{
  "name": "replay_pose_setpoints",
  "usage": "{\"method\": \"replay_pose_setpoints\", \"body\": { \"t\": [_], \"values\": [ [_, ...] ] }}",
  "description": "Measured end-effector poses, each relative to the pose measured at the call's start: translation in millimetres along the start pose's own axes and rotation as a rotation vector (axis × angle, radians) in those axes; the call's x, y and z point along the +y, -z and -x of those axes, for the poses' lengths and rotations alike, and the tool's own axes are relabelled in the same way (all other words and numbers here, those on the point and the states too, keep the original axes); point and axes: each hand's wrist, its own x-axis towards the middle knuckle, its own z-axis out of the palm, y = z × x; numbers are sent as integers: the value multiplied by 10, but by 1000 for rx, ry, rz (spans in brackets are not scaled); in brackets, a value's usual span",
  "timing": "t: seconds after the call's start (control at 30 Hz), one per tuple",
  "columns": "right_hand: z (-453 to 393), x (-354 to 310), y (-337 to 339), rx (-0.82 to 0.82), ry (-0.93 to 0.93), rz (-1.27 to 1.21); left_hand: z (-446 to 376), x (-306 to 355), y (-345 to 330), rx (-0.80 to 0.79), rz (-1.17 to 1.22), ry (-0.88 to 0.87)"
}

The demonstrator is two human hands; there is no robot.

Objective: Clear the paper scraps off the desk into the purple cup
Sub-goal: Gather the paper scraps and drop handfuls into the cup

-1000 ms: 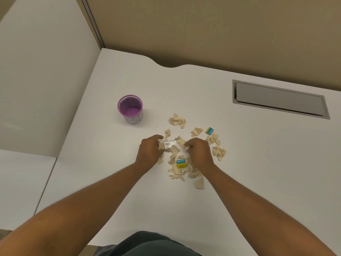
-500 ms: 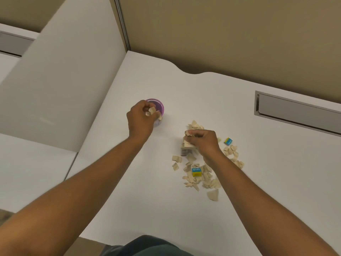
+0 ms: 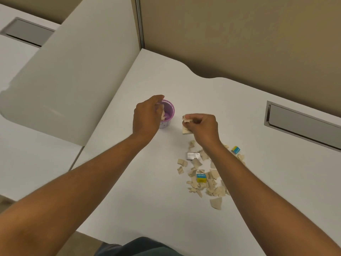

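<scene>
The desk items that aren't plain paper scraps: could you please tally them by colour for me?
Purple cup: 1
Blue-and-yellow pieces: 2
Grey-and-white label piece: 1
Total: 4

Both forearms are bare from the bottom corners of the view up to the wrists — no sleeves, cuffs, watch, bracelet or glove on either. The left hand (image 3: 146, 117) and the right hand (image 3: 202, 125) are bare as well, with no rings that can be made out; the right one is slightly blurred. At the bottom centre a patch of dark grey-green cloth (image 3: 140, 246) shows — a garment on the person's torso or lap, too little of it to tell which.
</scene>
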Motion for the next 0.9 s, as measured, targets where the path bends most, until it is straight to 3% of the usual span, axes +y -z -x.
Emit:
{"method": "replay_pose_setpoints", "body": {
  "t": [0.17, 0.27, 0.43, 0.57, 0.7, 0.8, 0.9],
  "values": [
    [-227, -436, -371, -111, 330, 306, 340, -125, 54, 157, 99, 84],
    [-354, -554, -556, -285, 449, 615, 616, -331, 29, 49, 40, 100],
    [-469, -582, -691, -514, 448, 1035, 868, -558, -19, -153, -77, 103],
    [-476, -575, -635, -450, 524, 1060, 935, -594, -63, -210, -103, 71],
    [-477, -524, -371, -307, 502, 934, 950, -584, -151, -312, -165, -11],
    [-425, -266, 47, -156, 420, 870, 968, -593, -257, -480, -233, -138],
    [-318, 219, 494, -145, 254, 843, 1006, -547, -442, -672, -346, -212]
  ]
}}
